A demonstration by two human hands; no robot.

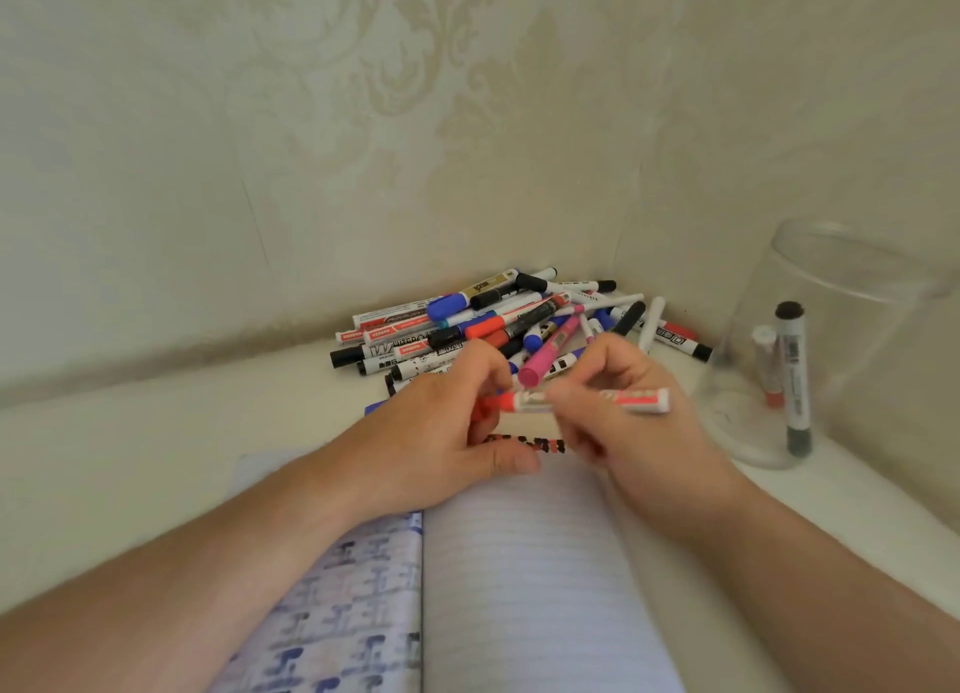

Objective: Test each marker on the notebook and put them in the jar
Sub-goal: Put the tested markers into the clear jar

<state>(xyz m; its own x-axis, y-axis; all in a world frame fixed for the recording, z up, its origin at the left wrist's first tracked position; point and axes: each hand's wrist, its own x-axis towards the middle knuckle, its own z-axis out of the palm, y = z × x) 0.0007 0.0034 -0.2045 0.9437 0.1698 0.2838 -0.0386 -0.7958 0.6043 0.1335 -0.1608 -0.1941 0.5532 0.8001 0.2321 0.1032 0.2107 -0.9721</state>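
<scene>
Head camera view, looking down at a pale table pushed into a wallpapered corner. Both hands are on one red marker held sideways just above the top edge of the open notebook. The right hand has its fingers curled around the white barrel, with the barrel's far end sticking out to the right past the knuckles. The left hand pinches the red cap end with curled fingers; can't tell if the cap is fully on or partly pulled, it's blurry there. The notebook's right page is lined, with a short row of red and black test marks at the top, right under the hands. Behind the hands is a big messy pile of markers against the wall. The clear jar stands off to the right, near the right hand but not touching, with two markers already standing inside it.
</scene>
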